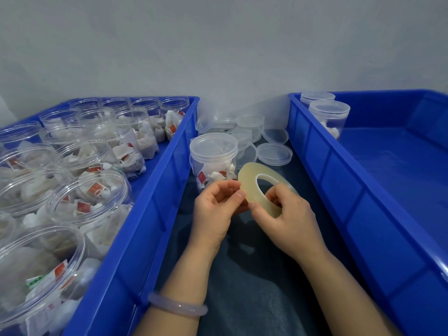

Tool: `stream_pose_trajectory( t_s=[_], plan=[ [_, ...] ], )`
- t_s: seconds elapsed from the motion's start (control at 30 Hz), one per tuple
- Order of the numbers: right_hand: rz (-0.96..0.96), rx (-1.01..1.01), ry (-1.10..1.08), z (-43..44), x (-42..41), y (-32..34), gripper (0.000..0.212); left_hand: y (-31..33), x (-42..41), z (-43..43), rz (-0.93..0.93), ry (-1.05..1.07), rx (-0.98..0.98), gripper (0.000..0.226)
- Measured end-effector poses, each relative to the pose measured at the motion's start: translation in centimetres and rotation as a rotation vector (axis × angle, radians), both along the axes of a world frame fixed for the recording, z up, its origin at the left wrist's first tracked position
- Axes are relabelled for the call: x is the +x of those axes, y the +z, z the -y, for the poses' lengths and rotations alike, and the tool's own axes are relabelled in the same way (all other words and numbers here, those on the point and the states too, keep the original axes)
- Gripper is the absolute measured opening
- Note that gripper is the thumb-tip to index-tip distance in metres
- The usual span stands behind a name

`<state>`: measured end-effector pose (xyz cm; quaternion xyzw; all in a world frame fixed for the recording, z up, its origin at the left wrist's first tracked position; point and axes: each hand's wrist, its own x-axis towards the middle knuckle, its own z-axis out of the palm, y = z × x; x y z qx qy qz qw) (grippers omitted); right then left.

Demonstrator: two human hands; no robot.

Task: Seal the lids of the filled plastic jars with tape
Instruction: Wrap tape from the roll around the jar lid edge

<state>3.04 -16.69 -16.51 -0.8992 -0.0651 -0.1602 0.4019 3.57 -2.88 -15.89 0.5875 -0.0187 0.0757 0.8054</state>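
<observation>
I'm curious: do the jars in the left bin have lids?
No, the jars in the left bin stand open, lids off.

Illumination is even, diffuse and cool-toned; shadows are soft. Wide-angle distortion bends the frame edges; fine detail is slightly soft.

Your bare forearms come in from below and the hands meet in the middle. Your right hand (288, 221) curls round the tape roll (246, 177) with its fingers through the core, while your left hand (215, 209) pinches at the roll's edge between thumb and forefinger.
</observation>
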Motion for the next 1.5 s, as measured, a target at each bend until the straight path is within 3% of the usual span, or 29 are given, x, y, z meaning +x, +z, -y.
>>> stream_pose_trajectory(
  t_s=[0.5,0.67,1.03,1.17,1.5],
  plan=[
    [-0.001,0.012,-0.002,0.08,0.14,-0.14,0.036,0.1,-0.26,-0.08,0.014,-0.017,0.09,0.009],
    [0.006,0.034,-0.005,-0.08,0.0,-0.05,0.036,0.27,-0.29,0.15,0.023,0.028,0.041,0.022],
    [0.009,-0.005,-0.019,-0.13,-0.07,0.17,0.037,-0.12,-0.07,0.05,0.008,0.013,0.065,0.012],
    [0.016,0.015,-0.024,-0.22,-0.12,0.19,0.036,-0.15,-0.03,0.02,0.047,0.029,0.068,0.023],
    [-0.004,0.046,-0.017,-0.18,-0.21,0.16,0.036,-0.35,0.12,-0.51,0.047,0.027,0.12,0.024]
  ],
)
